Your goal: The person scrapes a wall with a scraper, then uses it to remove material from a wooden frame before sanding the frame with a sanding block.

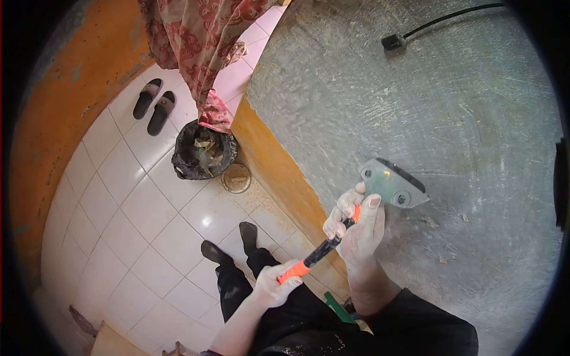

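Observation:
A long-handled scraper [322, 251] with a black and orange handle slants across the front of me. Its head [385, 183] carries a greenish plate with two round screws and a dark straight edge, held over the grey scratched surface [475, 136]. My left hand [276, 286] is closed around the orange lower end of the handle. Higher up, just below the head, my right hand [360, 230] grips the handle, its thumb lying along the neck near the plate. Pale dust coats both hands.
A bin with a black bag [205, 151] stands on white floor tiles beside a round container [236, 178]. Slippers [155, 107] lie further back. A patterned red curtain [199, 41] hangs above the bin. A black cable [436, 25] ends on the grey surface.

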A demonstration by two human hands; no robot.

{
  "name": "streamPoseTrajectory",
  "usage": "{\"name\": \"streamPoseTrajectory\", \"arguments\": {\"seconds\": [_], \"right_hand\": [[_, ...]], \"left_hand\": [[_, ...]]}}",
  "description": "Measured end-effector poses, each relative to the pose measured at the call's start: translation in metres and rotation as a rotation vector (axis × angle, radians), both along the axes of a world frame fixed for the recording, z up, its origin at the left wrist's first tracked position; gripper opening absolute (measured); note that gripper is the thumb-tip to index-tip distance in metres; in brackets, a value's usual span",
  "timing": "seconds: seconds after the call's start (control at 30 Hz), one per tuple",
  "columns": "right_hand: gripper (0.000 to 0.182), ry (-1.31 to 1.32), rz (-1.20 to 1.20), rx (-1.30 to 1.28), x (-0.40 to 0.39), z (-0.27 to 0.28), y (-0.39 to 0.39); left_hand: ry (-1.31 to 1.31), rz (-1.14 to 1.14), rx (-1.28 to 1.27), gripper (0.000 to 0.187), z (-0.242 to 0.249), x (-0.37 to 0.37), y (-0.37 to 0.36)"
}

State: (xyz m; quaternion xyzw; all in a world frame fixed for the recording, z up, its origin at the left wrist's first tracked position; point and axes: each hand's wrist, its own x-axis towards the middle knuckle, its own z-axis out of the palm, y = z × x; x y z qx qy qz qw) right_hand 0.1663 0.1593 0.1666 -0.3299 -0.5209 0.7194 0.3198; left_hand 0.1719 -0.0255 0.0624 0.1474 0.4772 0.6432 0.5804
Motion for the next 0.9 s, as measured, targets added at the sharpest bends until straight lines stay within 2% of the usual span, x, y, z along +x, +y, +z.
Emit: {"name": "streamPoseTrajectory", "arguments": {"seconds": [0.17, 0.2, 0.3, 0.33, 0.53, 0.63, 0.77, 0.9], "right_hand": [[0.028, 0.023, -0.022, -0.049, 0.003, -0.002, 0.000], [0.027, -0.003, -0.020, -0.038, 0.003, 0.000, 0.000], [0.027, -0.024, 0.008, -0.012, -0.001, 0.001, 0.000], [0.026, -0.017, 0.021, 0.000, -0.004, 0.000, 0.001], [0.026, -0.003, -0.013, -0.030, 0.003, -0.007, 0.000], [0.027, -0.020, -0.032, -0.019, -0.004, -0.006, -0.002], [0.027, 0.009, -0.046, -0.042, 0.000, -0.006, -0.002], [0.028, 0.009, -0.006, -0.015, -0.001, -0.006, 0.000]], "left_hand": [[-0.016, 0.043, 0.030, 0.036, 0.001, 0.007, -0.001], [0.060, 0.032, 0.036, 0.036, 0.008, 0.005, 0.001], [-0.077, -0.018, 0.006, 0.036, 0.007, -0.005, 0.001], [-0.013, 0.000, 0.022, 0.036, 0.009, -0.011, 0.003], [0.009, 0.038, 0.013, 0.034, -0.001, 0.006, 0.000], [-0.027, -0.038, -0.010, 0.034, -0.002, -0.011, 0.001], [0.038, 0.021, 0.016, 0.034, -0.005, 0.003, -0.001], [-0.056, -0.050, -0.018, 0.035, 0.001, -0.014, 0.001]]}}
